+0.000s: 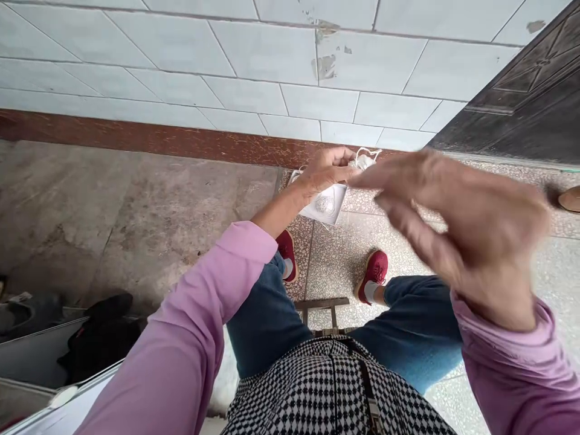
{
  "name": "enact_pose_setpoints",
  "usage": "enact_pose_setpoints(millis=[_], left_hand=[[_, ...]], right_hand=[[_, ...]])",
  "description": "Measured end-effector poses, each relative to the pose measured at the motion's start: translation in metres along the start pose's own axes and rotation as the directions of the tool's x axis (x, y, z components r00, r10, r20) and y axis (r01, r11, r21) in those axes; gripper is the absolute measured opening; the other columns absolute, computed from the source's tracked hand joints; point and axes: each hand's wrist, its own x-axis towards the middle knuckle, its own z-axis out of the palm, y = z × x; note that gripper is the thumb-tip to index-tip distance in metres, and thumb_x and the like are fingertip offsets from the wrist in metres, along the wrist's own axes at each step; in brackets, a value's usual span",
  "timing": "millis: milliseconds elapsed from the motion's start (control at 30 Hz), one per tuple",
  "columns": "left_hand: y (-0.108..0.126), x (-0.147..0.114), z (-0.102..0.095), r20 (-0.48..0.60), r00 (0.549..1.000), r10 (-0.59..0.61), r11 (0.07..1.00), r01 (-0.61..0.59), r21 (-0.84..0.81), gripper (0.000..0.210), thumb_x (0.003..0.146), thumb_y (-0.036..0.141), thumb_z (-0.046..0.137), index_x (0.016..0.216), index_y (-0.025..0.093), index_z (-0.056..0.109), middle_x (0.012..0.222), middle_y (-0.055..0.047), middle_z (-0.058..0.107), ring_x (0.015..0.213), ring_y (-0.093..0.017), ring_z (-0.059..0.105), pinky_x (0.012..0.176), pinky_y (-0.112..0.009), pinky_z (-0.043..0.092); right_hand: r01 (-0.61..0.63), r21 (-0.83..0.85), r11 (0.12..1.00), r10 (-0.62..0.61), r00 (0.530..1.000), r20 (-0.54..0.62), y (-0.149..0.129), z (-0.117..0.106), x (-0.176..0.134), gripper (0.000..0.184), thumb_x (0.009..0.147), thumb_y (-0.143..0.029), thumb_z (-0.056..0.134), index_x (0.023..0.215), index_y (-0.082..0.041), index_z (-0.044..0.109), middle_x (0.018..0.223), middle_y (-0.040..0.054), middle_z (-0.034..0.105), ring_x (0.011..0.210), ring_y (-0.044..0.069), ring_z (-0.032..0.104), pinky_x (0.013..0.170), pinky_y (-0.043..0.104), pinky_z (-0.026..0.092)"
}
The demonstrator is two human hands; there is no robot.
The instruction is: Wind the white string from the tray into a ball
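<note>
My left hand (324, 172) is closed on a small white bundle with looped cord (364, 160), held out in front of me near the wall. The bundle's lower part is hidden behind my fingers. My right hand (453, 211) is close to the camera and smeared by motion. Its fingers point left toward the bundle, with the thumb beneath them; whether anything thin is between them I cannot make out. Below my left hand, a shallow white box (338, 208) sits on the speckled floor. In it lies a round coil of white thread or cord (324, 204).
A tiled wall (267, 51) with a brown base strip (181, 138) runs across ahead. On the right is a dark carved door (525, 96). Dark items (106, 332) lie at lower left beside a white edge. Below me are a metal-framed seat (324, 303) and my red shoes (375, 269).
</note>
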Motion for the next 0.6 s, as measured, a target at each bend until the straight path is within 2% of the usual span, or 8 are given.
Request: enact_pose_setpoints(millis=[67,133,200,267,333,433,500,600], left_hand=[[0.0,0.0,0.002,0.025,1.0,-0.018,1.0,0.018,-0.001,0.02,0.083,0.017,0.086,0.1,0.013,0.077,0.091,-0.006,0.077,0.079,-0.013,0.067,0.075,-0.028,0.054],[-0.001,0.0,0.004,0.089,0.995,-0.041,0.999,0.043,-0.031,0.024,0.083,0.025,0.088,0.101,0.013,0.077,0.09,-0.006,0.077,0.077,-0.013,0.066,0.07,-0.027,0.052],[-0.002,-0.001,0.006,0.169,0.985,-0.04,0.995,0.055,-0.084,0.028,0.083,0.033,0.089,0.101,0.014,0.078,0.092,-0.007,0.077,0.076,-0.013,0.066,0.066,-0.025,0.05],[-0.003,0.0,0.009,0.234,0.972,-0.021,0.989,0.055,-0.138,0.034,0.081,0.038,0.091,0.101,0.014,0.08,0.095,-0.008,0.078,0.079,-0.013,0.068,0.065,-0.025,0.05],[-0.003,0.0,0.012,0.263,0.965,-0.002,0.982,0.051,-0.18,0.039,0.078,0.044,0.093,0.102,0.015,0.08,0.097,-0.009,0.078,0.082,-0.015,0.069,0.067,-0.027,0.051],[-0.003,0.001,0.016,0.292,0.956,0.01,0.974,0.057,-0.219,0.045,0.076,0.05,0.094,0.102,0.015,0.081,0.097,-0.01,0.078,0.083,-0.017,0.07,0.069,-0.029,0.053],[-0.001,0.0,0.017,0.32,0.947,0.007,0.97,0.071,-0.232,0.047,0.075,0.051,0.094,0.101,0.015,0.081,0.096,-0.01,0.078,0.082,-0.017,0.07,0.069,-0.03,0.053],[0.002,-0.006,0.017,0.342,0.94,-0.011,0.967,0.097,-0.236,0.045,0.074,0.047,0.096,0.102,0.016,0.081,0.095,-0.008,0.078,0.081,-0.015,0.069,0.069,-0.029,0.052]], right_hand=[[0.003,-0.016,1.0,-0.006,0.987,-0.159,0.037,-0.012,0.008,0.026,0.108,-0.048,0.066,0.126,-0.039,0.083,0.132,0.0023,0.08,0.13,0.036,0.072,0.111,0.056,0.065],[-0.03,0.037,0.999,0.04,0.957,-0.288,0.082,-0.02,0.015,0.029,0.102,-0.054,0.075,0.12,-0.034,0.083,0.124,0.0083,0.081,0.116,0.035,0.076,0.083,0.048,0.072],[-0.092,0.133,0.987,0.124,0.96,-0.253,0.121,-0.021,0.019,0.04,0.102,-0.058,0.073,0.127,-0.029,0.081,0.129,0.0111,0.08,0.118,0.034,0.075,0.072,0.043,0.071],[-0.128,0.208,0.97,0.166,0.971,-0.175,0.142,-0.014,0.017,0.047,0.104,-0.057,0.069,0.138,-0.026,0.077,0.138,0.0121,0.077,0.124,0.033,0.073,0.073,0.041,0.071],[-0.147,0.255,0.956,0.176,0.979,-0.099,0.147,-0.001,0.014,0.051,0.103,-0.051,0.07,0.147,-0.025,0.072,0.142,0.0117,0.075,0.123,0.031,0.072,0.078,0.042,0.071],[-0.18,0.293,0.939,0.187,0.982,0.005,0.141,0.017,0.011,0.049,0.097,-0.045,0.075,0.143,-0.026,0.073,0.127,0.0092,0.078,0.106,0.026,0.074,0.079,0.041,0.069],[-0.182,0.301,0.936,0.182,0.983,0.028,0.138,0.02,0.011,0.036,0.095,-0.045,0.078,0.125,-0.026,0.079,0.107,0.0065,0.079,0.092,0.022,0.073,0.076,0.038,0.066],[-0.155,0.257,0.954,0.176,0.982,-0.061,0.141,0.012,0.011,0.023,0.098,-0.045,0.075,0.09,-0.024,0.077,0.078,0.002,0.07,0.071,0.017,0.064,0.067,0.033,0.057]])
